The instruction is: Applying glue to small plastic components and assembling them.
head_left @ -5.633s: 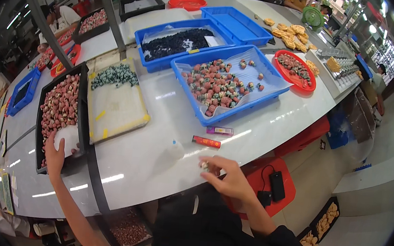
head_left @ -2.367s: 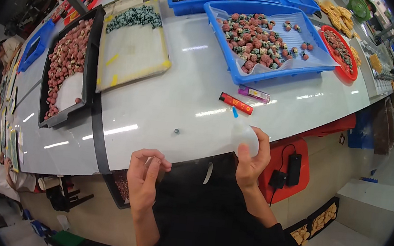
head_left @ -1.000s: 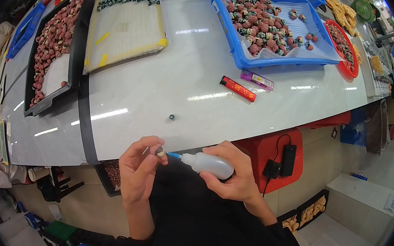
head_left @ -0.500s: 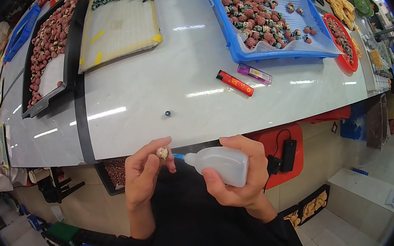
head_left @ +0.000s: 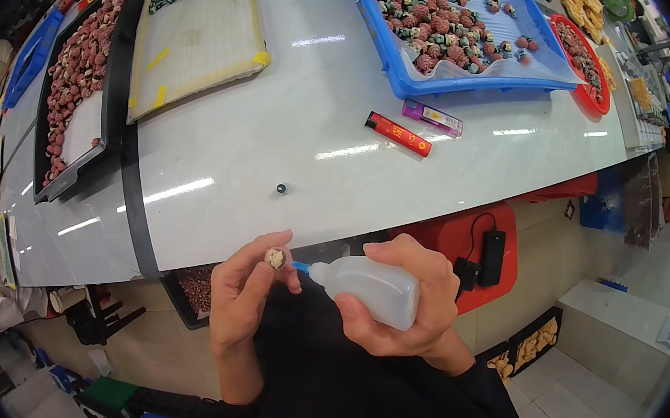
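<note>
Between the thumb and fingers of my left hand (head_left: 243, 293) is a small round bead-like piece (head_left: 275, 258), its pale cream face showing. My right hand (head_left: 415, 303) is wrapped around a translucent white squeeze bottle (head_left: 376, 288), which lies tilted on its side. The bottle's thin blue nozzle (head_left: 301, 267) points left, close beside the piece; I cannot tell whether it touches. Just beyond my left hand, a tiny dark green piece (head_left: 281, 189) sits on the white table (head_left: 235, 149).
A blue tray (head_left: 403, 86) of red and green berry-like pieces stands far right, near a red lighter (head_left: 398, 134) and a purple lighter (head_left: 433, 118). On the left are a black tray (head_left: 125, 65) of red pieces and a yellow-taped board (head_left: 196, 56) with green pieces. A red stool (head_left: 498, 287) stands below the table edge.
The small round piece has turned slightly in my left fingers, showing more of its pale face. The bottle tilts a little more. The whole view has shifted slightly.
</note>
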{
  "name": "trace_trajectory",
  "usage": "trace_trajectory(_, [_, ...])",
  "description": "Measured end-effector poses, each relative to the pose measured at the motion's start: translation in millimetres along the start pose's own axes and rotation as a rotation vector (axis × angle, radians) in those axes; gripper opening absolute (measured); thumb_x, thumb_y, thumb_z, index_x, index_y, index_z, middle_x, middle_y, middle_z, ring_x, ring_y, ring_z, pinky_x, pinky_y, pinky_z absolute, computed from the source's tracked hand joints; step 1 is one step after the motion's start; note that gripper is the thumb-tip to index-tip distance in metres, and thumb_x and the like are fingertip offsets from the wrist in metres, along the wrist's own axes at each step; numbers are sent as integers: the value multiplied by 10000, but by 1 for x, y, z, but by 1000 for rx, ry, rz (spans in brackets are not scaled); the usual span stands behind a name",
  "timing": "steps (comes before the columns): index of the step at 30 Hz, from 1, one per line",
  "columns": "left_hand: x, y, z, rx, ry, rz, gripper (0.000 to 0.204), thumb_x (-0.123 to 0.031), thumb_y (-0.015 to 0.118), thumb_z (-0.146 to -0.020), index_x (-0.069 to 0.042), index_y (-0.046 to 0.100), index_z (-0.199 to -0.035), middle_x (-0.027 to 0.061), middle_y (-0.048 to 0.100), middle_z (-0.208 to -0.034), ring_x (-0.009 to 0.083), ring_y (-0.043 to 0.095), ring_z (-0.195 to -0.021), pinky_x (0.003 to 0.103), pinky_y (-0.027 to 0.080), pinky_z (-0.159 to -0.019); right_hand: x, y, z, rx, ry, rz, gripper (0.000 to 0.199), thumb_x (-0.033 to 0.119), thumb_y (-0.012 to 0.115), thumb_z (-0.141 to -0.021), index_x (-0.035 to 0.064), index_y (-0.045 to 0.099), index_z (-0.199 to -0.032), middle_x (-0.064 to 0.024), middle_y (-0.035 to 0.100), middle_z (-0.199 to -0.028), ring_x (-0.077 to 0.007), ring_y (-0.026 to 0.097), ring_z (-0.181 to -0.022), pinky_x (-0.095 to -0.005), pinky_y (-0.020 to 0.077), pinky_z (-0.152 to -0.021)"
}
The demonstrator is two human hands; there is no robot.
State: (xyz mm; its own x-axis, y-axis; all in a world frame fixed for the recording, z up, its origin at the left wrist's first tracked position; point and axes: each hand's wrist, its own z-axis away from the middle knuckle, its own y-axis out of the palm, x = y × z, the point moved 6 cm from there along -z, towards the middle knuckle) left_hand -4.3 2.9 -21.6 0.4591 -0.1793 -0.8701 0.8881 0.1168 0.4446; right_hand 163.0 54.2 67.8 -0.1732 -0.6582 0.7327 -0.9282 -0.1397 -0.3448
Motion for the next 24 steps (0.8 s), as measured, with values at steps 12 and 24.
trace_trajectory(12, [3,0,0,24,4,25,386,-166,484,-954,106,483,-1227,114,538,-969,191,557,-777,309,488,-700,-2,1,1,-23,10,-60,506,42,733,-645,-65,481,-1070,-143,595,-848,-216,585,-547,-269,447,-455])
trace_trajectory(24, [0,0,-1,45,21,5,404,-189,462,-964,110,466,-1236,119,536,-981,195,559,-792,312,484,-726,-1,2,3,-60,31,-79,505,48,750,-647,-43,503,-1079,-126,607,-849,-226,570,-540,-283,446,-445])
